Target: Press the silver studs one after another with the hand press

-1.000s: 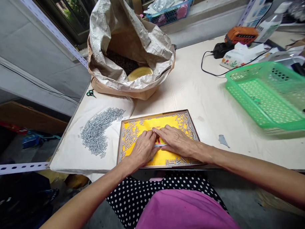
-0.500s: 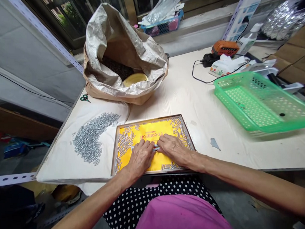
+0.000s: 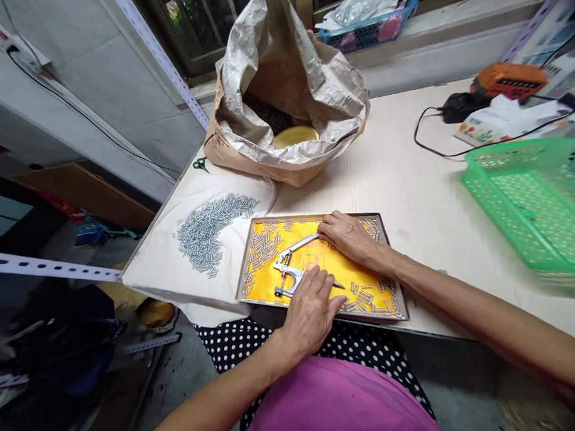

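A shallow brown tray [image 3: 397, 310] with a yellow lining lies at the table's near edge, with several small metal pins scattered along its sides. A silver plier-like hand tool [image 3: 288, 269] lies in it with its two handles spread apart. My left hand [image 3: 312, 307] lies over the tool's near handle, fingers curled on it. My right hand [image 3: 350, 235] sits at the tray's far side and pinches the tip of the far handle. A heap of the same metal pins [image 3: 211, 228] rests on a white cloth [image 3: 153, 270] left of the tray.
An open paper sack [image 3: 292, 83] with dark contents and a yellow bowl [image 3: 296, 135] stands behind the tray. Green scissors [image 3: 200, 164] lie by its left side. A green plastic basket [image 3: 528, 199] is at right, with a black cable [image 3: 426, 148] and an orange device [image 3: 509, 78] beyond.
My hands, close together over the tray's middle before, have come apart. The tool now shows with its handles spread. My right hand went to the far side and my left came nearer. The view shifted left.
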Motion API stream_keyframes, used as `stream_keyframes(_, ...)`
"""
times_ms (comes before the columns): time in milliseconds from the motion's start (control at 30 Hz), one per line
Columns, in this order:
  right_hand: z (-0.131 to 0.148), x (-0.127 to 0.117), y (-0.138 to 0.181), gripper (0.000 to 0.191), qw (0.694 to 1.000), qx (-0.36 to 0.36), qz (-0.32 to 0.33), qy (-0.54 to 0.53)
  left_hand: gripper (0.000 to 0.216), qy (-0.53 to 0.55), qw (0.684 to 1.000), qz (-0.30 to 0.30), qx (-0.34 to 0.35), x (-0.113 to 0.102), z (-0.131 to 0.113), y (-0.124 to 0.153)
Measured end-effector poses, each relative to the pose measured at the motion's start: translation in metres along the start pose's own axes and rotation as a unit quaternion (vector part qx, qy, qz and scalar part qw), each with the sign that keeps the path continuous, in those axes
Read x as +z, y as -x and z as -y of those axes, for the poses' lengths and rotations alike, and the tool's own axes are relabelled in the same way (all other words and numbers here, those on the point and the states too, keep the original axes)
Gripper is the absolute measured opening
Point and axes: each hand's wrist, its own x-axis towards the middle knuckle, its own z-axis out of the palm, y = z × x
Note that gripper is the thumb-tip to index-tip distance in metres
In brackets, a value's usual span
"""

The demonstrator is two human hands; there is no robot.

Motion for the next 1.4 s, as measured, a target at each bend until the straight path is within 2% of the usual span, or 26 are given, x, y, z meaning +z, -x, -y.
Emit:
stream_keyframes(67, 0.003, -0.003, -0.002, 0.018, 0.999, 0.018, -0.026, 0.0, 0.031, 0.026, 1.0, -0.008, -0.003, -0.007, 0.003, -0.002)
stream_keyframes(167, 0.014, -0.012, 0.015, 0.014, 0.995, 0.041, -0.066, -0.059, 0.026, 0.033, 0.996, -0.068, -0.05, -0.026, 0.02, -0.002)
stream_keyframes(200, 0.02, -0.015, 0.024, 0.013, 0.993, 0.033, -0.058, -0.098, 0.024, 0.021, 0.992, -0.093, -0.079, -0.035, 0.029, 0.0)
stream_keyframes(267, 0.033, -0.017, 0.041, 0.016, 0.987, 0.012, 0.0, -0.162, 0.021, -0.007, 0.983, -0.12, -0.139, -0.052, 0.05, 0.006)
stream_keyframes(333, 0.046, -0.015, 0.053, 0.019, 0.983, -0.002, 0.059, -0.171, 0.021, -0.012, 0.977, -0.111, -0.182, -0.067, 0.071, 0.015)
stream_keyframes(400, 0.053, -0.011, 0.057, 0.017, 0.982, -0.007, 0.089, -0.168, 0.019, -0.001, 0.972, -0.091, -0.217, -0.075, 0.084, 0.024)
stream_keyframes(467, 0.054, -0.008, 0.056, 0.019, 0.979, -0.012, 0.084, -0.184, 0.018, 0.019, 0.966, -0.07, -0.249, -0.076, 0.087, 0.03)
stream_keyframes(567, 0.046, -0.013, 0.053, 0.025, 0.973, -0.01, 0.03, -0.23, 0.019, 0.028, 0.961, -0.029, -0.275, -0.068, 0.079, 0.03)
stream_keyframes(733, 0.029, -0.023, 0.068, 0.025, 0.961, 0.039, -0.055, -0.269, 0.008, -0.04, 0.969, 0.041, -0.24, -0.052, 0.059, 0.018)
stream_keyframes(833, 0.024, -0.021, 0.084, 0.026, 0.951, 0.096, -0.087, -0.282, 0.004, -0.049, 0.971, 0.067, -0.225, -0.045, 0.054, 0.014)
stream_keyframes(933, 0.021, -0.017, 0.096, 0.026, 0.943, 0.13, -0.094, -0.291, 0.008, -0.045, 0.97, 0.067, -0.229, -0.041, 0.056, 0.011)
stream_keyframes(1000, 0.021, -0.014, 0.098, 0.026, 0.942, 0.125, -0.08, -0.302, 0.01, -0.053, 0.97, 0.041, -0.234, -0.044, 0.062, 0.006)
stream_keyframes(1100, 0.025, -0.01, 0.092, 0.027, 0.945, 0.089, -0.051, -0.309, 0.014, -0.088, 0.965, -0.036, -0.245, -0.063, 0.084, -0.003)
stream_keyframes(1200, 0.033, -0.006, 0.079, 0.029, 0.95, 0.067, -0.023, -0.303, 0.022, -0.162, 0.936, -0.1, -0.296, -0.092, 0.124, -0.006)
stream_keyframes(1233, 0.035, -0.005, 0.074, 0.03, 0.952, 0.066, -0.01, -0.298, 0.023, -0.188, 0.926, -0.094, -0.314, -0.102, 0.139, -0.004)
stream_keyframes(1300, 0.038, -0.003, 0.067, 0.03, 0.958, 0.061, 0.009, -0.28, 0.022, -0.217, 0.922, -0.042, -0.319, -0.116, 0.17, 0.003)
stream_keyframes(1400, 0.039, 0.001, 0.062, 0.031, 0.97, 0.032, 0.008, -0.24, 0.022, -0.235, 0.923, 0.05, -0.3, -0.123, 0.205, 0.015)
